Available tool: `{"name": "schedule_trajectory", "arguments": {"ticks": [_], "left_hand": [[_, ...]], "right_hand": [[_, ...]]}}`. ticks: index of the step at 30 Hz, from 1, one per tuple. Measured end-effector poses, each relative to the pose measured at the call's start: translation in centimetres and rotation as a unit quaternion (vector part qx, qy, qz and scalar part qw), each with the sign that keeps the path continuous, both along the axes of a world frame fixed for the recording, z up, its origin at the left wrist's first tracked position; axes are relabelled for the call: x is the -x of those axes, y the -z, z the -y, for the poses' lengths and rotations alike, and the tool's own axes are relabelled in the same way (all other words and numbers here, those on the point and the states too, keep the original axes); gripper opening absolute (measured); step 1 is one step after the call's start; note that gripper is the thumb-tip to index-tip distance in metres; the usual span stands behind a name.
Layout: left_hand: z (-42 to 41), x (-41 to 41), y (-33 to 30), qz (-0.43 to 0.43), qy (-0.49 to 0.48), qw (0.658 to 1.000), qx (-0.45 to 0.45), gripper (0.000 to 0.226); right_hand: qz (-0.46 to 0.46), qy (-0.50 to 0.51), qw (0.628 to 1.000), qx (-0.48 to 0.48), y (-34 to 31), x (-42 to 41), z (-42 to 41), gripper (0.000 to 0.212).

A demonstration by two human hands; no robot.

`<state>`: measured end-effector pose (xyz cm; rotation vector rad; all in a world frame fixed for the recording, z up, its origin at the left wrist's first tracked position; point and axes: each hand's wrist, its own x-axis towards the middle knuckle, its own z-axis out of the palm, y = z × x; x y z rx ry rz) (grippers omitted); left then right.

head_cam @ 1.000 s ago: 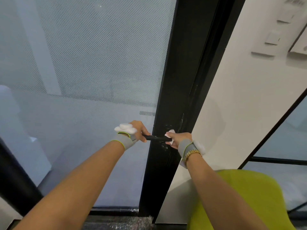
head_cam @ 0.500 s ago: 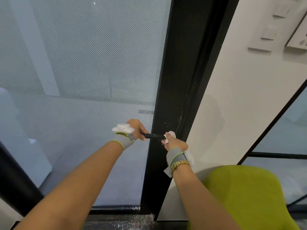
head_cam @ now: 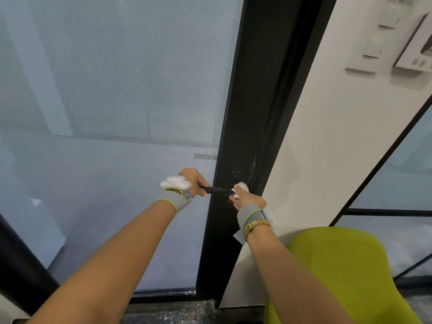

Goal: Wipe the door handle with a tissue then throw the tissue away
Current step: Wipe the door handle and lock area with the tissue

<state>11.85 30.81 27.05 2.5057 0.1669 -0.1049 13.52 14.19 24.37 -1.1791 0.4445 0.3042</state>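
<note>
A black lever door handle (head_cam: 216,190) sticks out leftward from the black door frame (head_cam: 245,127). My left hand (head_cam: 192,181) is closed around the handle's free end. My right hand (head_cam: 247,198) presses a crumpled white tissue (head_cam: 240,188) against the handle's inner end, near the frame. Both wrists wear grey bands with white pieces on them, and the right wrist also has a gold watch.
The frosted, dotted glass door panel (head_cam: 121,94) fills the left. A white wall (head_cam: 346,127) with switch plates (head_cam: 374,50) rises on the right. A lime-green chair (head_cam: 346,272) stands at the lower right, close under my right arm. Dark floor shows at the bottom.
My right hand has turned and shifted slightly along the handle's inner end with the tissue. My left hand has kept its grip on the handle's free end.
</note>
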Motion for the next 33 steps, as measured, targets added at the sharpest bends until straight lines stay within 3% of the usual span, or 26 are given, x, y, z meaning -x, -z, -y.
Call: {"name": "schedule_trajectory", "arguments": {"ticks": [7,10,13,14,15,16,17,18,21,23,24,26,27,28,29,30,32,33], "left_hand": [[-0.2,-0.1,-0.1,0.014,0.016,1.0,-0.012,0.037],[-0.5,-0.1,-0.3,0.013,0.031,0.999,-0.015,0.037],[-0.8,-0.1,-0.3,0.009,0.036,0.999,0.0,0.035],[-0.9,-0.3,-0.5,0.004,0.04,0.999,0.001,0.034],[-1.0,-0.4,-0.6,-0.002,0.047,0.999,-0.001,0.034],[-1.2,-0.5,-0.5,-0.007,0.052,0.999,-0.001,0.034],[-1.5,-0.6,-0.4,-0.01,0.056,0.998,-0.001,0.034],[-1.5,-0.7,-0.5,-0.011,0.059,0.998,0.002,0.034],[-1.7,-0.7,-0.4,-0.002,0.07,0.997,0.021,0.034],[-1.9,-0.6,-0.1,0.007,0.066,0.997,0.037,0.034],[-2.1,-0.6,-0.1,0.012,0.066,0.997,0.04,0.034],[-2.1,-0.6,0.0,0.012,0.069,0.996,0.048,0.034],[-2.1,-0.5,0.0,0.012,0.071,0.996,0.05,0.033],[-2.1,-0.6,0.1,0.015,0.075,0.996,0.051,0.033],[-2.3,-0.7,0.2,0.016,0.081,0.995,0.05,0.033],[-2.4,-0.8,0.4,0.021,0.087,0.995,0.05,0.033],[-2.5,-0.9,0.5,0.026,0.092,0.994,0.053,0.034],[-2.5,-0.9,0.5,0.023,0.096,0.994,0.053,0.034]], "right_hand": [[0.014,0.032,0.999,0.029,-0.4,1.4,-1.1,0.051],[0.005,0.037,0.999,-0.006,-0.5,2.0,-1.3,0.048],[-0.053,0.094,0.988,-0.108,-0.9,1.9,-0.8,0.052],[-0.092,0.181,0.94,-0.274,-1.1,1.6,-0.6,0.056],[-0.123,0.279,0.833,-0.461,-1.4,1.4,-0.6,0.061],[-0.137,0.349,0.687,-0.622,-0.8,1.0,-0.6,0.066],[-0.145,0.391,0.56,-0.715,-0.2,0.5,-0.4,0.071],[-0.165,0.416,0.469,-0.761,-0.4,0.5,-0.1,0.076],[-0.171,0.443,0.329,-0.817,-0.6,0.9,-0.6,0.086],[-0.159,0.455,0.273,-0.833,-0.7,0.9,-0.8,0.087],[-0.115,0.446,0.288,-0.84,-1.2,1.2,-1.0,0.084],[-0.083,0.436,0.51,-0.737,-0.6,1.8,-2.0,0.067],[-0.063,0.406,0.654,-0.635,0.2,1.3,-2.3,0.058],[-0.096,0.452,0.543,-0.701,0.5,0.5,-2.7,0.058],[-0.097,0.466,0.339,-0.811,1.4,0.4,-2.7,0.063],[-0.069,0.466,0.177,-0.864,0.9,0.8,-3.2,0.071],[-0.147,0.438,0.095,-0.882,0.3,1.2,-2.5,0.081],[-0.163,0.466,0.11,-0.863,0.8,1.4,-2.4,0.079]]}}
